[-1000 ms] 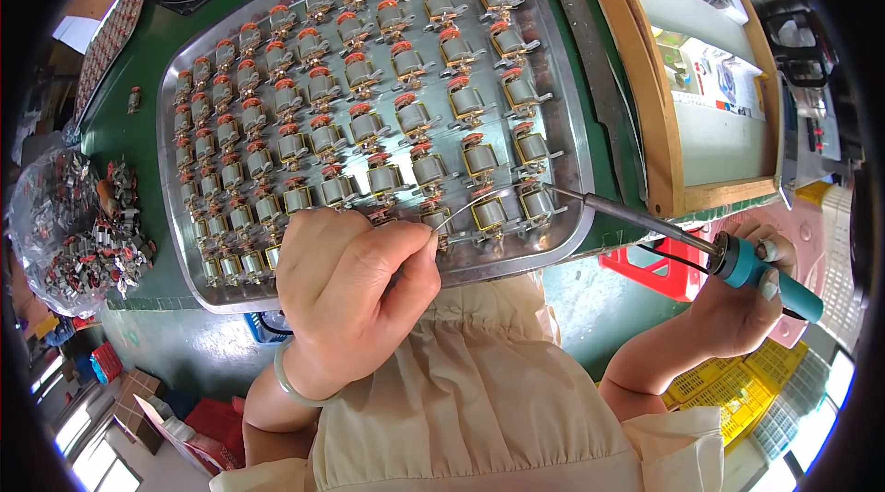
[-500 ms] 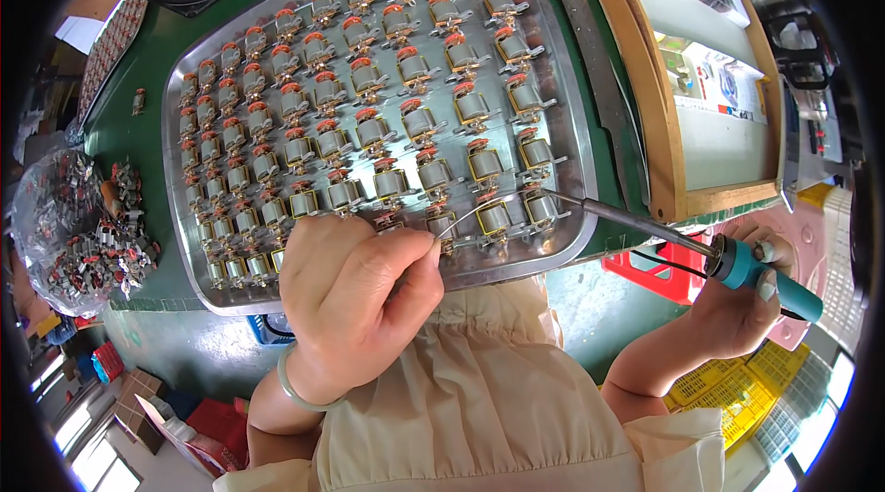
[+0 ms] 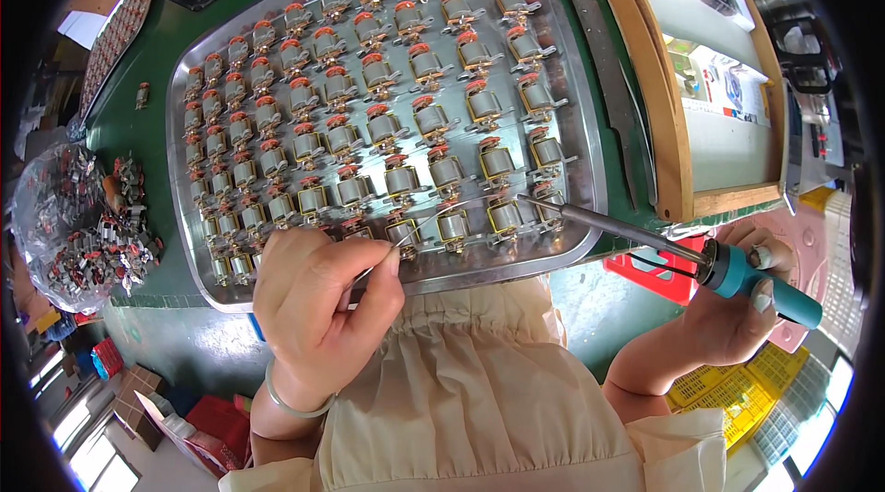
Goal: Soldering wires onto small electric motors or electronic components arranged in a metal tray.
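Sitting ahead of and between the hands, one small grey metal part with an orange-red top (image 3: 504,215) has the tip of a teal-handled soldering iron (image 3: 636,232) at it. Work seems under way; which parts are finished cannot be told. The left hand (image 3: 323,308) pinches thin silvery wire (image 3: 433,217); the right hand (image 3: 737,294) grips the iron. Rows fill the shiny metal tray (image 3: 595,183); its raised rim passes under the left hand, bare green tabletop (image 3: 138,137) lies leftward, and a wooden frame (image 3: 678,123) bounds the right.
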Available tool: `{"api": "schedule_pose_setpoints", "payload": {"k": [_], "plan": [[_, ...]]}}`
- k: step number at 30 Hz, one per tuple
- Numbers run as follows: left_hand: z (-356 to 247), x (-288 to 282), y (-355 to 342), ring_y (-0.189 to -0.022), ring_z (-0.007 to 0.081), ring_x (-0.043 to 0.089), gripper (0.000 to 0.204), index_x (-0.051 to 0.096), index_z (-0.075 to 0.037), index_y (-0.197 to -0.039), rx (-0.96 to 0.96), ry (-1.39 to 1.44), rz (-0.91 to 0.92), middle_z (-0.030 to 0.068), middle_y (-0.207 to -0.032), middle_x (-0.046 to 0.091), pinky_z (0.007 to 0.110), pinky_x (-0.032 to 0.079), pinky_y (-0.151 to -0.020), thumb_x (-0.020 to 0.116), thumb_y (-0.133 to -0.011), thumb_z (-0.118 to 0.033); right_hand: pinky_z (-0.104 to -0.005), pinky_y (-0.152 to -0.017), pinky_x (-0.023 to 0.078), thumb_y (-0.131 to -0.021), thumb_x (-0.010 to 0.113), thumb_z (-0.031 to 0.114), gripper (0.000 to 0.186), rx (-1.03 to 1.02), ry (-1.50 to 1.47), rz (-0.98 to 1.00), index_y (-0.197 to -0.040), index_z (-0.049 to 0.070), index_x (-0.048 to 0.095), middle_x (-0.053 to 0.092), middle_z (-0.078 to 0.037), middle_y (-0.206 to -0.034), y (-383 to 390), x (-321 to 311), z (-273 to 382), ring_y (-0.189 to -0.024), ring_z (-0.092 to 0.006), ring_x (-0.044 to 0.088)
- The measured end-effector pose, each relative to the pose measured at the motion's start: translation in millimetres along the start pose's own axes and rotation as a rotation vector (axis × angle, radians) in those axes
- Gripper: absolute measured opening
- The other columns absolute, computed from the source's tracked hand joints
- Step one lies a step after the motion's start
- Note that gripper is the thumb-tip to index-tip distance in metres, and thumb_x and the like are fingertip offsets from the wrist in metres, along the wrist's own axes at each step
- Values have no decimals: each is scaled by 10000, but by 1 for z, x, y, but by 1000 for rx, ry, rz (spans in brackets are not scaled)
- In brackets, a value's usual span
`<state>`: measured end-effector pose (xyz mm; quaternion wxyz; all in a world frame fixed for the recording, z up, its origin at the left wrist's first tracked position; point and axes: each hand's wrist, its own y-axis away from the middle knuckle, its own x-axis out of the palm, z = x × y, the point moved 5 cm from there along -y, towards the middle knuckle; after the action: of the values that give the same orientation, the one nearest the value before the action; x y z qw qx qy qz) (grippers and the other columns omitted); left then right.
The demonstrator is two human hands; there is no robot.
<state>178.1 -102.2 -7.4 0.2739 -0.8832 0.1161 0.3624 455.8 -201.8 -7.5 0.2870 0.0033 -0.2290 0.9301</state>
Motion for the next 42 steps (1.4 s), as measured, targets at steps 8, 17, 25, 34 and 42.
{"api": "schedule_pose_setpoints", "payload": {"k": [8,17,25,34,42], "plan": [[2,3,1,-441,164,347,181,544,-59,-677,-3,16,5,16,-503,366,275,263,-433,640,-542,16,-269,-535,299,-700,492,212,244,28,23,-13,-783,-8,424,387,-80,-628,0,4,-3,-583,-159,343],[-1,3,0,-447,169,353,187,547,-58,-679,11,18,42,15,-511,375,275,266,-431,651,-541,14,-271,-535,284,-701,488,211,241,33,11,5,-785,-4,421,386,-79,-633,0,6,-5,-584,-158,336],[5,-16,3,-454,156,332,173,549,-47,-688,-66,0,-23,17,-519,374,267,252,-429,645,-561,20,-270,-533,275,-702,495,209,237,21,-62,-121,-785,2,415,362,-66,-619,2,1,-4,-579,-155,323],[15,-22,13,-452,153,325,181,552,-53,-696,-118,-20,-23,14,-514,360,265,251,-430,636,-557,26,-267,-500,272,-681,498,215,244,33,-51,-11,-772,7,408,360,-66,-608,2,27,-5,-552,-149,324],[17,-21,14,-446,155,337,184,546,-61,-691,-97,-17,-4,13,-515,369,271,260,-431,640,-555,19,-258,-491,277,-685,482,207,239,31,-44,44,-778,-2,413,370,-73,-621,1,37,-6,-561,-153,331]]}}
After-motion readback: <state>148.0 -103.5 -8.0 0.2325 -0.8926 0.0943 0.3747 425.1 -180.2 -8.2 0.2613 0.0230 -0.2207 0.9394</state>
